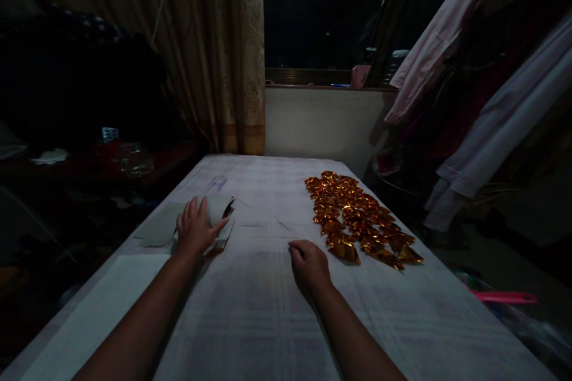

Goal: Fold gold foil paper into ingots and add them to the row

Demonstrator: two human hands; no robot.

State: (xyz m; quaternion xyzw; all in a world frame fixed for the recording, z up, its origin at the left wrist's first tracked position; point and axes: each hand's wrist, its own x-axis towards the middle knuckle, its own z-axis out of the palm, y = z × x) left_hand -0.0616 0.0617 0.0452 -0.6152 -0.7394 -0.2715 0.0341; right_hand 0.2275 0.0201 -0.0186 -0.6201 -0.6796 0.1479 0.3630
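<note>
Sheets (217, 208) are spread at the left of the cloth (263, 292), and they are covered now by the left hand (194, 227), its fingers splayed, its thumb set out toward their right edge. Trouble could be started right there: that edge looks raised and curled, so a crease or a tear could be caused by a hard press or a hasty tug. Two layers could be lifted together, too, if they are stuck, and the pile could be skewed by any sideways drag of the palm. Over on the right, the gold pieces (355, 214) are packed closely, just beside the right hand (310, 262); by a careless swing, the nearest could be knocked or flattened. Edges could be misjudged as well, so dimly is everything lit. As for the fingers: on the left, the sheets are found beneath them and to both sides, but whether any is pinched cannot be told. On the right, the fingers are curled in, nothing is seen in them, and they are set well apart from the sheets.
</note>
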